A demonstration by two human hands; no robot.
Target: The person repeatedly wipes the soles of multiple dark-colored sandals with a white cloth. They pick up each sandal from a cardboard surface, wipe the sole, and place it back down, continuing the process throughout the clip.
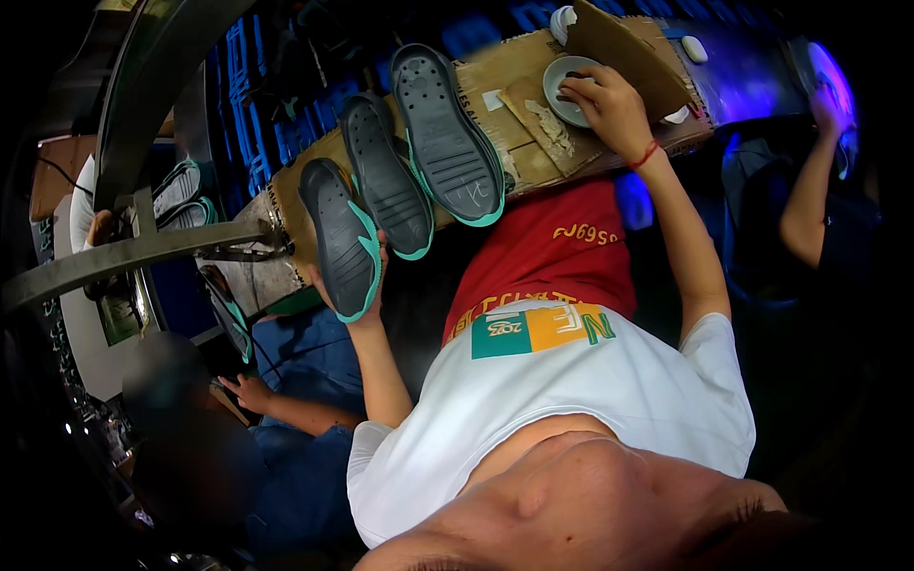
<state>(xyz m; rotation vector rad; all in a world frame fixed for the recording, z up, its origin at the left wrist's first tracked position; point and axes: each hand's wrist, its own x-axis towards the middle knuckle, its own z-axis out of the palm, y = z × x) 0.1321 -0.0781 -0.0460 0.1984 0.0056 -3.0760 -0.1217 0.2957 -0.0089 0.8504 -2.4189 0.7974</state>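
Note:
My left hand (374, 283) is closed around the heel end of a dark grey shoe (335, 228) with teal edging, its sole facing up. Two like shoes lie beside it to the right, a middle one (386, 171) and a larger-looking one (447, 133); small holes dot their toe ends and ridges cross their heels. My right hand (614, 107), with a red string at the wrist, reaches into a small whitish bowl (569, 107). Its thumb and fingers are pinched together at the bowl, and what they hold is too small to make out.
Cardboard (595, 157) covers the bench under the bowl, with a raised flap (633, 62) behind it. A metal bar (133, 262) crosses at left. A co-worker's hand (249, 392) is at lower left near another shoe (228, 314). Another person's arm (809, 200) is at far right.

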